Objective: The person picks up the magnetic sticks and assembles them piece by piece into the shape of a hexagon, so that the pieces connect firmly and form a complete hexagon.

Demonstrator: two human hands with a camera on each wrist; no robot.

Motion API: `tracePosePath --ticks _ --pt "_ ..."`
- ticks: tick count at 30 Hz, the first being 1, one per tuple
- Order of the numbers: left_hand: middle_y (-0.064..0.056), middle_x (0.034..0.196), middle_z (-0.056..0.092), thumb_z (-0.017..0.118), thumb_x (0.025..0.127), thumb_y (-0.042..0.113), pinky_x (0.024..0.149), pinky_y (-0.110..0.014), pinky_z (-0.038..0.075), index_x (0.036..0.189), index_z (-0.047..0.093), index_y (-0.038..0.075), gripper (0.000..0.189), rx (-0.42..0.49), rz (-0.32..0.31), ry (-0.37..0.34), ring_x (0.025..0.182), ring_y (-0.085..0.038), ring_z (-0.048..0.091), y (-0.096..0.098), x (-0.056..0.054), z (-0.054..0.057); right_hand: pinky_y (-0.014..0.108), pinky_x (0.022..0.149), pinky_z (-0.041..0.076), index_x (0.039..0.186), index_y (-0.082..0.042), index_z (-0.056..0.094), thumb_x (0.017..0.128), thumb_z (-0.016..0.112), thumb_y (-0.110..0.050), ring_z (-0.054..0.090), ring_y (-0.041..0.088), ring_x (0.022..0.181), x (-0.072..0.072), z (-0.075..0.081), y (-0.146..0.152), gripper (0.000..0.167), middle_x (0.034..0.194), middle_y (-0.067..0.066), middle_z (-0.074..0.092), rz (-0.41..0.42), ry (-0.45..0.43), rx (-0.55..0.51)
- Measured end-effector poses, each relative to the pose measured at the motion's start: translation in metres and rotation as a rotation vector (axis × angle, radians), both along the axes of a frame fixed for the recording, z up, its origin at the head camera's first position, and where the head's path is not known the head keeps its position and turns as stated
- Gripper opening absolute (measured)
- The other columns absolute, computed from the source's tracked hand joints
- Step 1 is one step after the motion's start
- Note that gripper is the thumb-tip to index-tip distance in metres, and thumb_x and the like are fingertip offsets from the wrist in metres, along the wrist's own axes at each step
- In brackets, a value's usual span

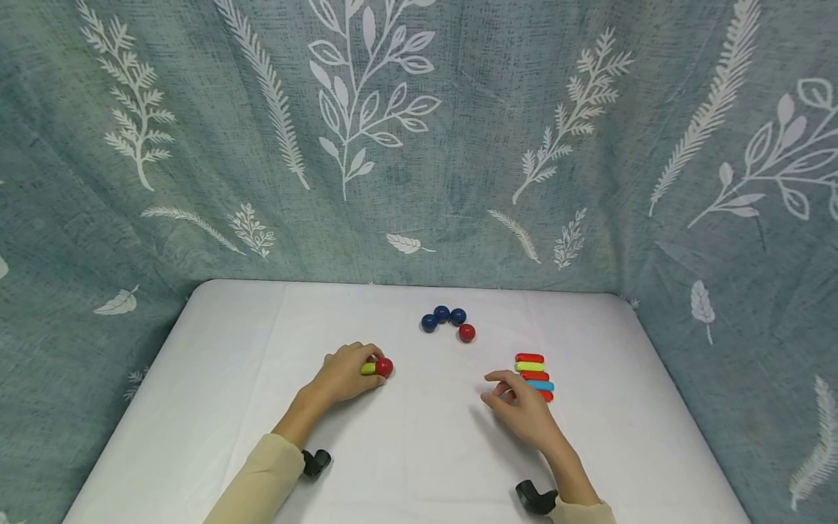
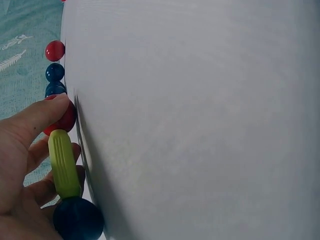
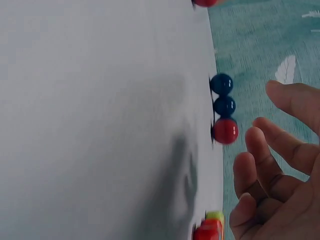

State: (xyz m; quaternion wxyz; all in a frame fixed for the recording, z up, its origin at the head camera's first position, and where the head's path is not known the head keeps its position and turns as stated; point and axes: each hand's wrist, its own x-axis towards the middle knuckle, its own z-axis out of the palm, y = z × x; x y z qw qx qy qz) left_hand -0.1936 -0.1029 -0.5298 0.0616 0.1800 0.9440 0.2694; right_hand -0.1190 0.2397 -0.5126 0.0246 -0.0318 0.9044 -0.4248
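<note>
My left hand (image 1: pixel 347 372) grips a small joined piece at the left middle of the table. In the left wrist view it shows as a red ball (image 2: pixel 65 121), a yellow-green grooved rod (image 2: pixel 64 162) and a dark blue ball (image 2: pixel 78 220) in a line. The thumb lies over the red ball, and other fingers are behind the rod. My right hand (image 1: pixel 526 416) hovers with loosely bent fingers and nothing between them. Beside it lies a row of short rods: red (image 1: pixel 529 357), yellow-green (image 1: pixel 531 367) and blue (image 1: pixel 540 386) among them.
Toward the back lie three dark blue balls (image 1: pixel 441 314) and a red ball (image 1: pixel 467 332). A white cloth covers the table (image 1: pixel 419 466). A green leaf-patterned curtain (image 1: pixel 458 240) hangs behind it and at both sides. Black wrist cameras (image 1: pixel 535 498) sit by the sleeves.
</note>
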Motion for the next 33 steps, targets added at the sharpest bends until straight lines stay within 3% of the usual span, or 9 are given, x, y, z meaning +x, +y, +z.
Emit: tracePosePath --ticks 7,16,23,33 --pt "-0.001 0.106 0.066 0.081 0.084 0.035 0.082 -0.052 0.045 0.116 0.067 0.02 0.038 -0.003 -0.002 0.007 0.099 -0.02 0.059 -0.001 0.001 0.0 0.026 0.069 0.044 0.122 -0.009 0.066 0.091 0.076 -0.023 0.053 0.018 0.081 0.012 -0.003 0.024 0.035 0.091 0.001 0.058 -0.045 -0.03 0.002" --pt "-0.001 0.107 0.066 0.081 0.084 0.035 0.083 -0.052 0.044 0.117 0.068 0.02 0.038 -0.003 -0.001 0.006 0.099 -0.021 0.058 0.0 0.0 -0.001 0.024 0.069 0.043 0.12 -0.009 0.067 0.093 0.074 -0.022 0.052 0.017 0.082 0.02 -0.003 0.052 0.031 0.089 0.003 0.057 -0.113 0.006 0.025" --pt "-0.001 0.107 0.065 0.081 0.084 0.035 0.083 -0.052 0.044 0.116 0.067 0.02 0.038 -0.008 -0.003 -0.001 0.099 -0.02 0.058 -0.001 -0.001 -0.001 0.027 0.063 0.044 0.12 -0.014 0.067 0.095 0.071 -0.025 0.052 0.02 0.079 0.018 -0.006 0.074 0.027 0.09 0.006 0.056 -0.153 -0.022 0.074" --pt "-0.002 0.109 0.065 0.081 0.085 0.037 0.084 -0.051 0.043 0.118 0.067 0.02 0.04 -0.007 0.001 -0.015 0.101 -0.021 0.058 0.0 -0.001 0.0 0.032 0.061 0.043 0.126 -0.008 0.063 0.095 0.069 -0.019 0.051 0.022 0.076 0.012 -0.014 0.087 0.033 0.09 0.009 0.056 -0.18 -0.108 0.135"
